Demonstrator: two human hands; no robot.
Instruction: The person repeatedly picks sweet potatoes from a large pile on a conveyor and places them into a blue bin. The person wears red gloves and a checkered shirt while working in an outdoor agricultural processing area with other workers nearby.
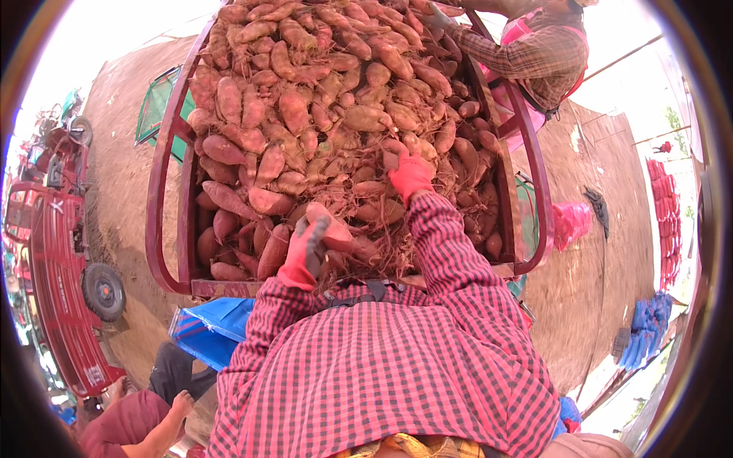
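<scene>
A large heap of reddish sweet potatoes (294,111) with thin stringy roots fills a red metal cart bed in front of me. My left hand (307,248), in a red and dark grey glove, is closed around a sweet potato (334,229) at the near edge of the heap. Farther in and to the right, my right hand (412,175) wears a red glove. Its fingers are curled against another sweet potato (392,153) on top of the pile, partly covering it.
Red rails (158,191) border the cart. At the far right a person in a checked sleeve (496,55) reaches into the heap. A blue sack (217,328) is at my left, near another person's bare foot (183,404). A red vehicle (61,282) stands far left, blue bundles (647,328) right.
</scene>
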